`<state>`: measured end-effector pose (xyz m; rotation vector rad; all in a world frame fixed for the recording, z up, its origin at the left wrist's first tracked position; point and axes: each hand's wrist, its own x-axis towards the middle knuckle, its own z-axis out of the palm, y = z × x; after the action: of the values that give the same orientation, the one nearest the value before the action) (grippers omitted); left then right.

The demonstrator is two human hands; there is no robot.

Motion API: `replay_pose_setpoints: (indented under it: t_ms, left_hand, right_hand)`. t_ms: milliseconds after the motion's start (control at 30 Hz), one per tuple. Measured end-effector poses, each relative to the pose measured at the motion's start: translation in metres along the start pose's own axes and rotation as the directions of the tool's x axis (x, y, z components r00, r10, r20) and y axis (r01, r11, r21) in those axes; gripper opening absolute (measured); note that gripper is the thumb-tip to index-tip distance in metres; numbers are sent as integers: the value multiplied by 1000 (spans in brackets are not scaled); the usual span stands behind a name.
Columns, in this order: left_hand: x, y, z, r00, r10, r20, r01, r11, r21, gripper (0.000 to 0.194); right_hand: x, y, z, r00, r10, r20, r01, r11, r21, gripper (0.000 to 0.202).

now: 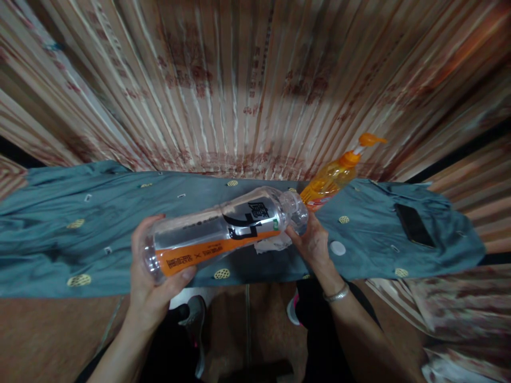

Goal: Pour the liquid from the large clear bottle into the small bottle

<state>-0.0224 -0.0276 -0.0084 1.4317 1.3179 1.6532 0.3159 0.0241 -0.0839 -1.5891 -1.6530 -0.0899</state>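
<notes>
My left hand (154,284) is wrapped round the base of a large clear plastic bottle (215,229) with a silver and orange label. The bottle lies nearly level above the cloth, its neck pointing right and slightly up. At that neck, my right hand (313,236) is closed on a small clear plastic container (299,217) held against the bottle's mouth. Its exact shape is hard to make out. Just beyond my right hand stands a pump bottle (329,181) of yellow-orange liquid with an orange pump head. A round white cap (337,248) lies right of my wrist.
A teal patterned cloth (115,213) covers the long narrow surface before me. A black phone (414,225) lies on its right part. Crumpled clear-white wrapping (273,243) rests under the bottle's neck. Behind rises a pleated curtain (223,96).
</notes>
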Motion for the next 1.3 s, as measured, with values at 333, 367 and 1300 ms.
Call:
replay_pose_setpoints:
  t_ms: [333,367,1300]
  left_hand:
    - [0,1,-1,999,-22,23,23,999,-32,86]
    - [-1,1,-1,999,-31,24,32,999,-30,87]
    - [1,-1,-1,998,-1,61,4,999,-43,86]
  right_hand:
    - [0,0,0,1000,15,-5,-15,1000,10,58]
    - [0,-1,0,1000,13,-4,-13,1000,15,59]
    - [1,-1,0,1000,22,-12,-22,1000,4,64]
